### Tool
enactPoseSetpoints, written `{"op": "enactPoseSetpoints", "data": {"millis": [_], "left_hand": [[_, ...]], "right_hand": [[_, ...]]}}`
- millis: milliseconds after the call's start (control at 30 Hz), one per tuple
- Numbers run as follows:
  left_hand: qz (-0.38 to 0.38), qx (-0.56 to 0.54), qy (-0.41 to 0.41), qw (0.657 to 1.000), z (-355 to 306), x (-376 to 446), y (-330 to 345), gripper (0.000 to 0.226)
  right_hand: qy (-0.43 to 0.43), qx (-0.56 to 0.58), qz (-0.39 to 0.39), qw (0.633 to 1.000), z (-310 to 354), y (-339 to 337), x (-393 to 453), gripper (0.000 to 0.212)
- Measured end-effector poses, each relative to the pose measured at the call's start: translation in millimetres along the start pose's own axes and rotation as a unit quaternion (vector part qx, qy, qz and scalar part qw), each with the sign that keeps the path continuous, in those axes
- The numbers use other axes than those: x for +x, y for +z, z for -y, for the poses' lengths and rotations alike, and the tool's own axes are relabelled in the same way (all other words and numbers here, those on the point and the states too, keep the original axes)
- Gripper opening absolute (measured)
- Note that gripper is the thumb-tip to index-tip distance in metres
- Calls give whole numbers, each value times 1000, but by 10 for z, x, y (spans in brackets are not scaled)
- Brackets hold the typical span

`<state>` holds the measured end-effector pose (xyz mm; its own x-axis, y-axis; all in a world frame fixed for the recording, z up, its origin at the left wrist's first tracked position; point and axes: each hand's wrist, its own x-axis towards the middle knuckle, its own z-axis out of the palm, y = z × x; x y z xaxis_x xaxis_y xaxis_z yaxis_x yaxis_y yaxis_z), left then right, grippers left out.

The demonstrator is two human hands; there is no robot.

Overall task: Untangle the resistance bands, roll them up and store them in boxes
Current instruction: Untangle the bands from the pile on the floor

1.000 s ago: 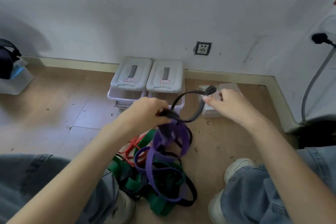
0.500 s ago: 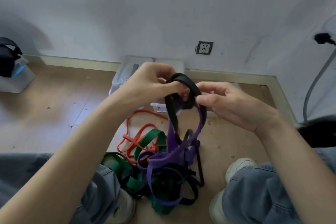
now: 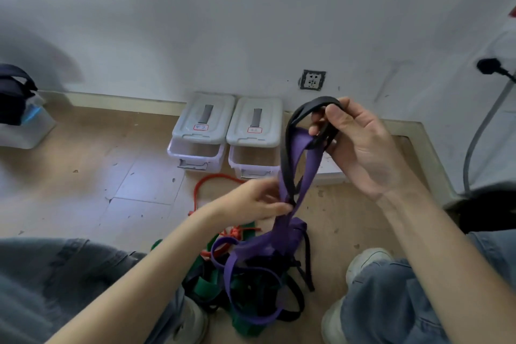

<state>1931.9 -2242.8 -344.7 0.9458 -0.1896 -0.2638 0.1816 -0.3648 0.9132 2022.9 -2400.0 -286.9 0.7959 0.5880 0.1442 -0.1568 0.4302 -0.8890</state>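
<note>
One head cam only, worn by the person, looking fwd and down at the floor toward the wall socket (image 3: pixel 314 80). Close range: forearms and knees fill the bottom edge below the socket, wall w/ skirting runs across behind it

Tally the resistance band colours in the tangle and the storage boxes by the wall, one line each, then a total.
Band colours in the tangle; the number of bands per colour cannot be told.
Black band: 1 colour
Purple band: 1 colour
Green band: 1 colour
Red band: 1 colour
Storage boxes: 2
Total: 4 colours, 2 boxes
</note>
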Motion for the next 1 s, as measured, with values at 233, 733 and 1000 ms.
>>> {"op": "enactPoseSetpoints", "data": {"millis": [233,733,1000], "left_hand": [[-154,-178,186,954,-730,-285,-668,20],[-226,-221,95,944,-766,-75,-397,27],[-212,-210,0,954,109,10,-127,60]], "right_hand": [[59,-407,-149,899,-109,-270,58,7],[141,-335,133,922,-285,160,-85,26],[39,-262,-81,961,-253,132,-54,27]]}}
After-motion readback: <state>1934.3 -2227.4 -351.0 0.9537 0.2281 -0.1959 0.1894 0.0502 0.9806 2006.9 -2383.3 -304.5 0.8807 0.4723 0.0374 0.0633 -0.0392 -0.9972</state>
